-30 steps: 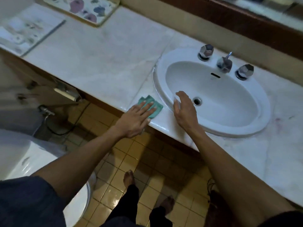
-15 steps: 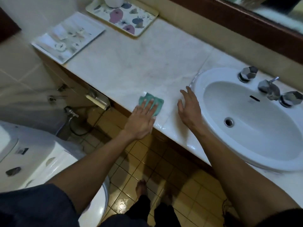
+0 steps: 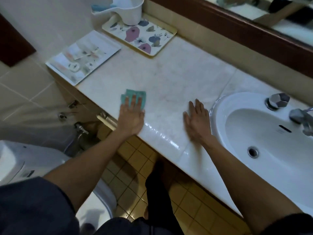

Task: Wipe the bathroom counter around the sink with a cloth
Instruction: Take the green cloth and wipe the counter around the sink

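A small teal cloth (image 3: pixel 130 96) lies flat on the pale marble counter (image 3: pixel 172 78), near its front edge and well left of the sink. My left hand (image 3: pixel 131 117) presses down on the cloth with flat, spread fingers. My right hand (image 3: pixel 197 120) rests palm-down on the bare counter, just left of the white oval sink (image 3: pixel 220 116), holding nothing. The counter's front edge between my hands shines wet.
A floral tray (image 3: pixel 152 41) with a white plastic dipper (image 3: pixel 126 10) stands at the back left, and a white printed tray (image 3: pixel 84 56) sits at the counter's left end. Chrome tap handle (image 3: pixel 277 100) and spout (image 3: pixel 300 116) sit behind the basin. A toilet (image 3: pixel 20 160) stands lower left.
My left hand has slid the cloth leftward along the counter's front, away from the sink. My right hand has left the sink rim and now lies on the counter. The view has shifted left.
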Demonstrator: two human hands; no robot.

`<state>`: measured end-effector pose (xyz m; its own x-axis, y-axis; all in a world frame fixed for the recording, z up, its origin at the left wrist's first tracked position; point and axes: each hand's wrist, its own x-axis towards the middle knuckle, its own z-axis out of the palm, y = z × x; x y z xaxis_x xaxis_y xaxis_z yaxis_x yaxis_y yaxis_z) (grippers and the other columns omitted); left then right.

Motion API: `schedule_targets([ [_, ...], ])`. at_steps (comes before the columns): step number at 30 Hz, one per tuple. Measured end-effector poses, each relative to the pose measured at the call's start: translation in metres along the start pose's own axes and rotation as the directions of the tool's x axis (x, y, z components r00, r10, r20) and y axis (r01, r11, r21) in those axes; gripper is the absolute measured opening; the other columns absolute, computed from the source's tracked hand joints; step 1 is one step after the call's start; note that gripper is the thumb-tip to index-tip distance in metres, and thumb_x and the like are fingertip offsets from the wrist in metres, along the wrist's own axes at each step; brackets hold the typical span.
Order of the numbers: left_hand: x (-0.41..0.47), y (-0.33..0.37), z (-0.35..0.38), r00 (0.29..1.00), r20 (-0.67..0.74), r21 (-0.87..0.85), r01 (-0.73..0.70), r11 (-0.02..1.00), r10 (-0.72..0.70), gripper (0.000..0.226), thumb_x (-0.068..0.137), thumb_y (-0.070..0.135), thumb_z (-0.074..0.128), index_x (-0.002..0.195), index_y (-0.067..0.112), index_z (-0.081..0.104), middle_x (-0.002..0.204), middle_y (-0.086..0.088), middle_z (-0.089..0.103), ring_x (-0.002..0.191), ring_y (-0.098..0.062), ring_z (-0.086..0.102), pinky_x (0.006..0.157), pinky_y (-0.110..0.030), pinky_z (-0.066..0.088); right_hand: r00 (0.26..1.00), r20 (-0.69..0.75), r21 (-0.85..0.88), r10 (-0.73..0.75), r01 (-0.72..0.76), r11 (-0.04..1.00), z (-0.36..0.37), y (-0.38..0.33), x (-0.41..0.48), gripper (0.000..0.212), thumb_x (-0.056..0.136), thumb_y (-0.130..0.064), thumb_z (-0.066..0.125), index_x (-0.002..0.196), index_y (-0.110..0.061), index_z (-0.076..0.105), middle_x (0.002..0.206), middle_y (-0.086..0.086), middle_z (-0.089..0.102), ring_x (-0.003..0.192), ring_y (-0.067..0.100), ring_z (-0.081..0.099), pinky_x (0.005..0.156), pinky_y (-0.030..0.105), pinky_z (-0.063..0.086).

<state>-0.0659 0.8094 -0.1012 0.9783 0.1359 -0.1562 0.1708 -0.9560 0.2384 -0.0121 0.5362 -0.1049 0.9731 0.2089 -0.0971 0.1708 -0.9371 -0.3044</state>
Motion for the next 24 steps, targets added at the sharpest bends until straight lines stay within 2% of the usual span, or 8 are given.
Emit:
schedule_targets([
  [3, -0.009, 0.022, 0.015, 0.967, 0.042, 0.013, -0.251, 0.968, 0.251, 0.062, 0.106, 0.041, 0.021, 0.163, 0.023, 0.004, 0.171, -0.004, 0.0, 0.158, -0.029, -0.003, 0.127, -0.051, 0.006, 1.0, 0.024, -0.023, -0.005, 0.005, 1.0, -0.001, 0.01, 0.033, 0.062, 0.103, -0.051, 0.026, 0.157, -0.023, 0.015, 0.166, 0.008, 0.006, 0.153, 0.027, 0.005, 0.123, 0.049, 0.004],
  [7, 0.049, -0.018, -0.007, 0.831, 0.128, 0.079, -0.552, 0.83, 0.541, 0.057, 0.108, 0.042, 0.019, 0.163, 0.029, 0.011, 0.171, 0.006, 0.002, 0.158, -0.017, -0.003, 0.126, -0.037, 0.003, 0.999, 0.035, -0.013, 0.03, -0.029, 0.999, -0.007, 0.018, 0.076, 0.064, 0.101, -0.058, 0.022, 0.158, -0.032, 0.01, 0.167, 0.001, 0.0, 0.154, 0.023, -0.003, 0.122, 0.05, -0.004],
  [9, 0.093, -0.024, -0.016, 0.854, 0.123, 0.087, -0.517, 0.851, 0.506, 0.057, 0.107, 0.042, 0.018, 0.163, 0.026, 0.014, 0.171, 0.003, 0.006, 0.158, -0.02, 0.002, 0.127, -0.042, 0.009, 0.998, 0.02, -0.022, 0.056, -0.056, 0.998, -0.01, 0.019, 0.097, 0.063, 0.101, -0.058, 0.022, 0.158, -0.034, 0.01, 0.167, 0.001, 0.0, 0.154, 0.023, -0.002, 0.122, 0.052, -0.003],
  [11, 0.13, -0.003, -0.015, 0.931, 0.052, 0.065, -0.364, 0.929, 0.362, 0.061, 0.105, 0.043, 0.015, 0.162, 0.024, 0.019, 0.17, -0.002, 0.014, 0.158, -0.027, 0.011, 0.124, -0.05, 0.019, 0.996, 0.018, -0.016, 0.082, -0.082, 0.996, -0.014, 0.023, 0.119, 0.063, 0.101, -0.058, 0.022, 0.157, -0.034, 0.011, 0.167, 0.0, 0.0, 0.154, 0.023, -0.003, 0.122, 0.053, -0.003],
  [14, 0.16, 0.059, 0.0, 0.989, -0.041, -0.017, -0.144, 0.989, 0.143, 0.061, 0.104, 0.042, 0.023, 0.161, 0.022, 0.025, 0.169, -0.004, 0.021, 0.156, -0.032, 0.016, 0.123, -0.053, 0.018, 0.995, -0.003, 0.008, 0.103, -0.103, 0.995, -0.018, 0.029, 0.146, 0.061, 0.101, -0.058, 0.023, 0.157, -0.034, 0.016, 0.167, 0.001, 0.001, 0.154, 0.022, -0.002, 0.122, 0.052, -0.003],
  [16, 0.167, 0.089, 0.01, 0.98, -0.083, -0.007, -0.184, 0.983, 0.183, 0.058, 0.105, 0.038, 0.031, 0.16, 0.021, 0.029, 0.167, -0.005, 0.027, 0.155, -0.033, 0.021, 0.122, -0.052, 0.019, 0.993, -0.04, 0.032, 0.116, -0.114, 0.993, -0.019, 0.031, 0.156, 0.058, 0.101, -0.056, 0.026, 0.154, -0.032, 0.024, 0.167, 0.004, 0.007, 0.154, 0.023, 0.003, 0.122, 0.053, 0.001],
  [20, 0.183, 0.086, 0.006, 0.898, -0.035, 0.041, -0.437, 0.899, 0.438, 0.055, 0.106, 0.039, 0.033, 0.16, 0.025, 0.029, 0.168, 0.001, 0.025, 0.156, -0.026, 0.02, 0.123, -0.047, 0.017, 0.988, -0.104, 0.013, 0.114, -0.113, 0.993, -0.016, 0.033, 0.158, 0.053, 0.102, -0.052, 0.029, 0.15, -0.03, 0.032, 0.165, 0.005, 0.015, 0.152, 0.024, 0.012, 0.121, 0.054, 0.008],
  [24, 0.2, 0.083, -0.003, 0.894, 0.021, 0.026, -0.448, 0.894, 0.447, 0.057, 0.107, 0.042, 0.029, 0.161, 0.029, 0.022, 0.17, 0.004, 0.018, 0.157, -0.022, 0.013, 0.125, -0.045, 0.013, 0.987, -0.118, -0.012, 0.111, -0.113, 0.993, -0.016, 0.03, 0.157, 0.053, 0.102, -0.051, 0.028, 0.15, -0.028, 0.033, 0.165, 0.006, 0.018, 0.151, 0.024, 0.015, 0.12, 0.054, 0.011],
])
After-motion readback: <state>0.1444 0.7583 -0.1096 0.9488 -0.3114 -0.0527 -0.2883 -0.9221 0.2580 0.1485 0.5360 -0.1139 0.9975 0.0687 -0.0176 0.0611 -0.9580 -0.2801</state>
